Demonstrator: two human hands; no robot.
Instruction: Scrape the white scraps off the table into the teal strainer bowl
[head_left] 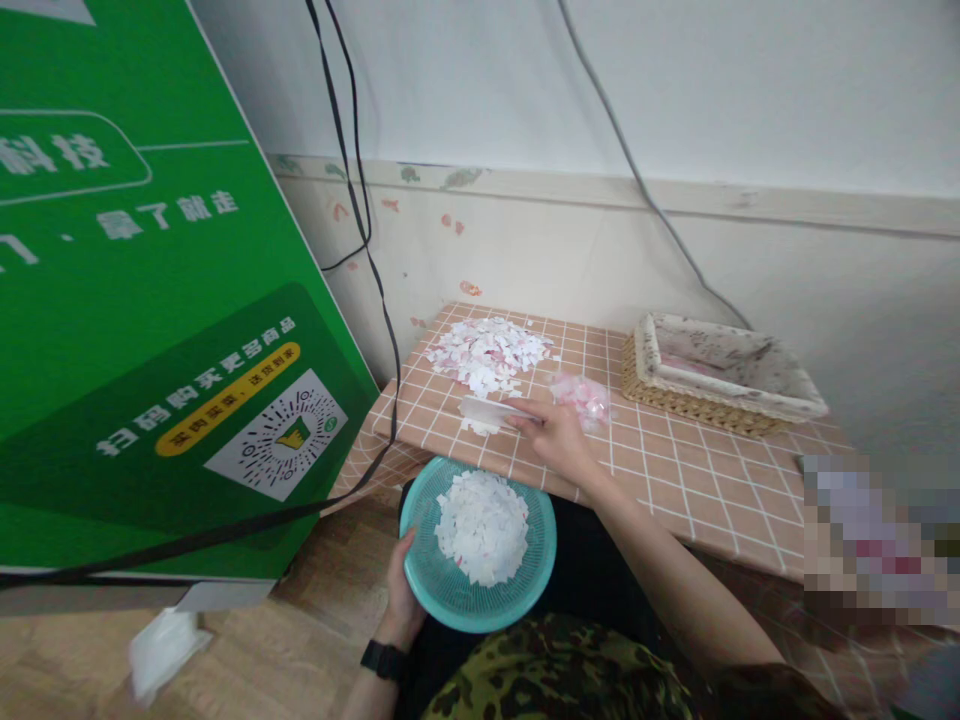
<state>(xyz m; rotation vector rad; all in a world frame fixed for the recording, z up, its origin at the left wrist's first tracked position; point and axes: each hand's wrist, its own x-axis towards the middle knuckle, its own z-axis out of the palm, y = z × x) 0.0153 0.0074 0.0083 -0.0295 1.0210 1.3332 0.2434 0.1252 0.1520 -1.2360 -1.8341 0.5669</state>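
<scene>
My left hand (403, 590) grips the rim of a teal plastic colander (541, 560), which sits at my lap just below the table edge. Inside it lies a mound of small white paper-like pieces (481, 525). Over the table, my right hand (556, 437) is closed on a flat white card-like piece (487, 410), held on edge against a few white bits. Just beyond it, a larger pile of white and pinkish pieces (491, 352) spreads on the checked cloth. A clear plastic bag with pink contents (581, 400) lies close behind my right hand.
A cloth-lined wicker basket (701, 405) stands on the right of the checked table (675, 480). At left rises a green printed cabinet (172, 330), with a black strap (386, 300) hanging before it. A white plastic bag (165, 650) is on the floor.
</scene>
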